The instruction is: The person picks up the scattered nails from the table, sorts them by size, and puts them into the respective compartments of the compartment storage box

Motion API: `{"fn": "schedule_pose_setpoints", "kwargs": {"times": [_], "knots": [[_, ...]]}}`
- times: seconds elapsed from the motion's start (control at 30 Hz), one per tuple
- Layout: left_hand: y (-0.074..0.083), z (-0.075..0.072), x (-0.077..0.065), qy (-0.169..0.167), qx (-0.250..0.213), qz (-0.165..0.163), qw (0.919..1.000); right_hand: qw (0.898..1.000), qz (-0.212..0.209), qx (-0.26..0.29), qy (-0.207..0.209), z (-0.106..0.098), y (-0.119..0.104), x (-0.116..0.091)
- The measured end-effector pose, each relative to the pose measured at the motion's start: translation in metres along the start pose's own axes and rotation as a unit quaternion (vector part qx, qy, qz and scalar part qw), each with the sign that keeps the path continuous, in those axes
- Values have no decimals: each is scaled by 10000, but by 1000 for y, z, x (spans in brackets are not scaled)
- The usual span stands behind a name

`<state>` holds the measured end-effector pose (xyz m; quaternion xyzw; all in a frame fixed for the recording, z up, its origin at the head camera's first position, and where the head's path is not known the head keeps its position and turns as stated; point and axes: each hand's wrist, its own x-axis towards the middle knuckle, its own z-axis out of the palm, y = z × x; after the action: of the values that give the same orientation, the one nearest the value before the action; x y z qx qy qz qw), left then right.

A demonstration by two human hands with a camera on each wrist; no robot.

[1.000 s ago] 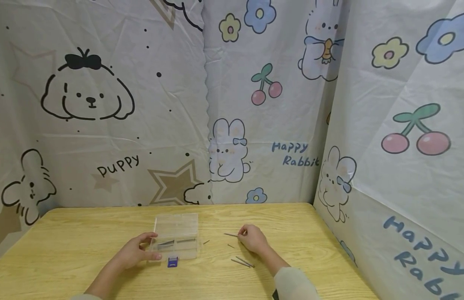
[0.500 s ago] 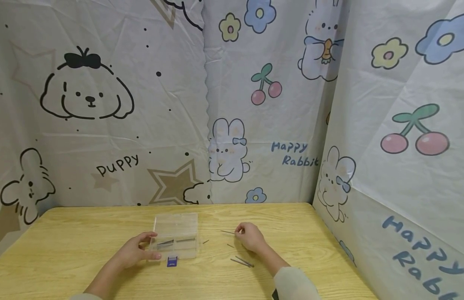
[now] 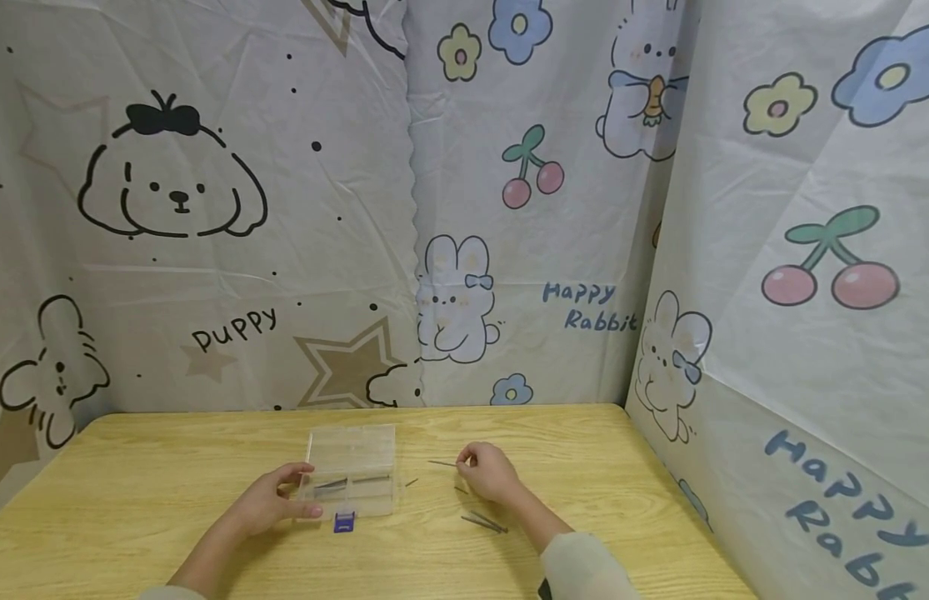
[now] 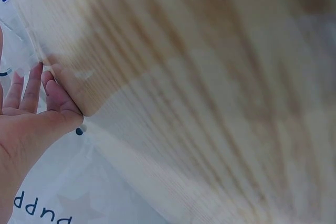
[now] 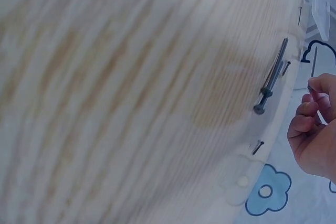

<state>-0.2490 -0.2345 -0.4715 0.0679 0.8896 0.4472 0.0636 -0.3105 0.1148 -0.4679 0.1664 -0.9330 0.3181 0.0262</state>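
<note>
A clear plastic compartment box (image 3: 352,447) with a blue latch (image 3: 344,522) on its near side stands left of centre. Several nails (image 3: 331,484) lie in its left compartment, and a thin one (image 3: 371,479) in the compartment beside it. My left hand (image 3: 267,498) grips the box's left edge, thumb at the near corner; the left wrist view has this hand (image 4: 31,124) at its left edge. To the right of the box, my right hand (image 3: 490,473) pinches a long nail (image 3: 442,463) between thumb and fingertips. That nail (image 5: 314,62) points away from the fingers in the right wrist view.
Loose nails (image 3: 483,522) lie crossed on the wood-grain table (image 3: 584,467), nearer than my right hand. One small nail (image 3: 412,482) lies beside the box, another (image 3: 461,490) below the right hand. Patterned cloth (image 3: 344,208) hangs behind and along the right.
My right hand has moved left toward the box, carrying the pinched nail. The left hand keeps its grip on the box, which stays in place.
</note>
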Motion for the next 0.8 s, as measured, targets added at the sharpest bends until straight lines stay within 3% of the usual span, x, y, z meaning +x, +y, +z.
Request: {"fn": "schedule_pose_setpoints", "kwargs": {"times": [0.8], "knots": [[-1,0,-1,-5,52,48,10000,9995,-226,146,-180,13,-27,4]]}}
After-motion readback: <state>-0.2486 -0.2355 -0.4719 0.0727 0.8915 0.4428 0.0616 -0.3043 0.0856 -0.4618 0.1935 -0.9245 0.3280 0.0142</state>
